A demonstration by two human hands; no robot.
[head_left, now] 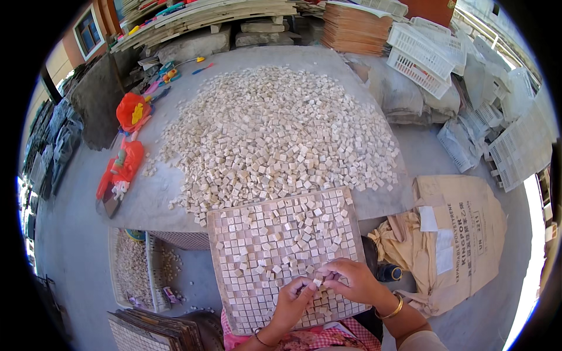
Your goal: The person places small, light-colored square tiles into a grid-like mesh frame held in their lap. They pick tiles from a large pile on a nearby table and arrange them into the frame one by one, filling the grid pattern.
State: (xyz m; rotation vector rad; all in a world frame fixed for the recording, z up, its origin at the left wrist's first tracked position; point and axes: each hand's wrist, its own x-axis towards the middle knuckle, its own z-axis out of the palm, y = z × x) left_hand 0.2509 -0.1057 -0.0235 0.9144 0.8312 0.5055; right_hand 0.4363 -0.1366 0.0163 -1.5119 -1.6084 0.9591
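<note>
Cube [317, 282], small and pale, sits pinched by nearly closed left hand [291, 300] and right hand [353, 282] above a gridded board [217, 251]; heaped cubes [281, 140] lie on the worktop [383, 203].

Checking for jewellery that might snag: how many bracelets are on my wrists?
2 visible: a thin dark bracelet at the wrist of the left hand, a gold-coloured bangle at the wrist of the right hand.

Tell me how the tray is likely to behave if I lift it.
The tray is probably stiff, as it looks flat with no obvious sag. It may feel heavy, being covered in tiles. Its loose tiles would likely slide if it tilted.
</note>
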